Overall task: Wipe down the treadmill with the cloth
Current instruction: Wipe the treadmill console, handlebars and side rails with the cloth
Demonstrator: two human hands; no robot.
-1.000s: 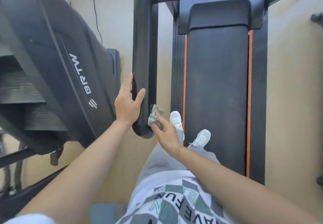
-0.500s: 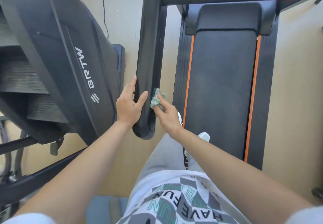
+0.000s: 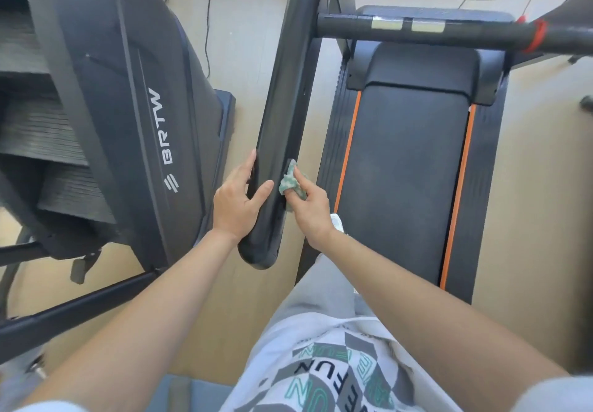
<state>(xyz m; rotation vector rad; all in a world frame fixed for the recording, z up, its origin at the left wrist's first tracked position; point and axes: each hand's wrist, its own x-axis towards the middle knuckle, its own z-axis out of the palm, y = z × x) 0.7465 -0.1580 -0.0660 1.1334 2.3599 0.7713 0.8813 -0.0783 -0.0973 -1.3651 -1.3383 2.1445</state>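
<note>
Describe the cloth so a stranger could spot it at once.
Find the treadmill with the orange-edged belt, then its black left handrail. Against the rail's right edge, the right hand pinches the cloth: small, crumpled, mottled green, unlike the black parts around it.

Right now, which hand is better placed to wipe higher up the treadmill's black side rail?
The right hand. Its fingers pinch the green cloth against the inner edge of the side rail, so it could probably slide upward. The left hand rests on the outer side and holds no cloth.
</note>
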